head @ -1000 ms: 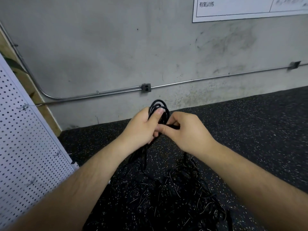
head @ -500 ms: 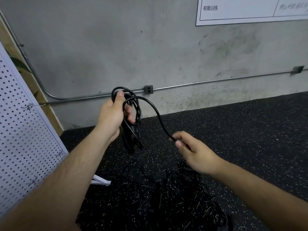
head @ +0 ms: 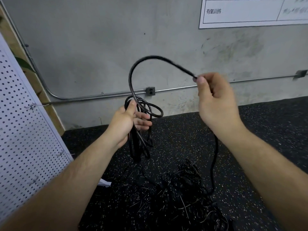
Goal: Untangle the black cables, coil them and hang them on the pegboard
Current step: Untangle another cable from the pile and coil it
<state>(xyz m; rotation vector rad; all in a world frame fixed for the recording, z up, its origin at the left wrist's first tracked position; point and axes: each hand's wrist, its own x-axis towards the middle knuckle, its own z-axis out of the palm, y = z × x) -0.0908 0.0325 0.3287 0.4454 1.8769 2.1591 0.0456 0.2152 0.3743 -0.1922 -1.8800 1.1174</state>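
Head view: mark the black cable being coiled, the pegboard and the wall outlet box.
black cable [head: 141,147], head view, coiled loops hanging low
pegboard [head: 25,130], head view, middle of perforated face
outlet box [head: 150,91], head view, centre of its front

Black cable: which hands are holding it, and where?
Both. The left hand grips the black cable by its coiled loops, near their top; the right hand pinches its loose length further along.

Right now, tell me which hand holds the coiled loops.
The left hand grips the coiled loops; the right hand pinches only one raised strand.
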